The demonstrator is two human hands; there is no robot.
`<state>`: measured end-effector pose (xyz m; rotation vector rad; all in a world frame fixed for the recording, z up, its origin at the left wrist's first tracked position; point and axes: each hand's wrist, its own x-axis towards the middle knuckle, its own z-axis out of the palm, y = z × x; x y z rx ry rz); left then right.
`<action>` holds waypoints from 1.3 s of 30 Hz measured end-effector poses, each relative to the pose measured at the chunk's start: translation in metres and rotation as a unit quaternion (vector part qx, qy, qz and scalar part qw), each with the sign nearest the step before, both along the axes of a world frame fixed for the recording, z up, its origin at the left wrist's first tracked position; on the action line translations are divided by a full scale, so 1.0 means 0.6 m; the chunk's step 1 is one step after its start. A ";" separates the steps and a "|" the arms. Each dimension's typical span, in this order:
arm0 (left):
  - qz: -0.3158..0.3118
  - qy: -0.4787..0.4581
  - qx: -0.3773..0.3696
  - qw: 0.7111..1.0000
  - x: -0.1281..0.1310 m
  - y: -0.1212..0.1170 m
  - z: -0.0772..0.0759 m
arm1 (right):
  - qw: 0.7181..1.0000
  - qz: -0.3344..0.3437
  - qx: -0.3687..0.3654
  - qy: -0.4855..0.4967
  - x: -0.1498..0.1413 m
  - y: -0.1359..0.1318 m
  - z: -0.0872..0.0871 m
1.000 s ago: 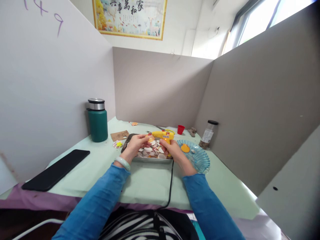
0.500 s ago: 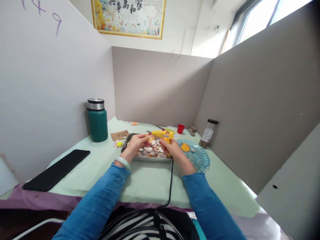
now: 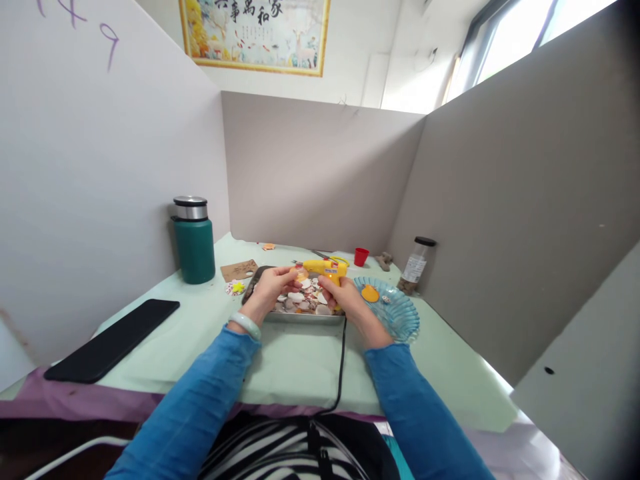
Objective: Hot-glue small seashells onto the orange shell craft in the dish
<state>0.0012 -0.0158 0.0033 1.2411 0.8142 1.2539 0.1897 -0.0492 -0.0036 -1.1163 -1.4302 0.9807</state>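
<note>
My right hand (image 3: pixel 340 297) is wrapped round the grip of a yellow hot glue gun (image 3: pixel 323 268), its nozzle pointing left. A black cord (image 3: pixel 342 367) runs down from it over the table edge. Between thumb and fingers my left hand (image 3: pixel 274 288) pinches an orange-and-white seashell (image 3: pixel 301 274), right at the nozzle. Whether nozzle and shell touch, I cannot tell. Below both hands lies a metal tray (image 3: pixel 305 319) filled with many shells (image 3: pixel 297 300), partly hidden by my hands.
A blue glass plate (image 3: pixel 403 317) on the right bears an orange shell (image 3: pixel 370 293). Behind stand a red cup (image 3: pixel 361 257), scissors (image 3: pixel 337 260) and a lidded jar (image 3: pixel 416 267). At left are a green bottle (image 3: pixel 193 240), a black phone-like slab (image 3: pixel 113 340) and cardboard (image 3: pixel 239 270). Partitions enclose the table.
Both hands keep the same hold, with the glue gun's nozzle staying at the shell. The whole view has shifted very slightly.
</note>
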 end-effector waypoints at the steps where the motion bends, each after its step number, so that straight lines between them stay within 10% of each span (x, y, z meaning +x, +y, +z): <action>1: -0.001 -0.002 0.003 1.000 -0.001 0.001 -0.001 | 1.000 0.001 0.000 -0.004 0.000 -0.001 0.000; 39: 0.026 -0.020 0.015 0.999 -0.006 0.005 -0.002 | 0.998 -0.012 -0.016 0.053 0.006 0.004 -0.001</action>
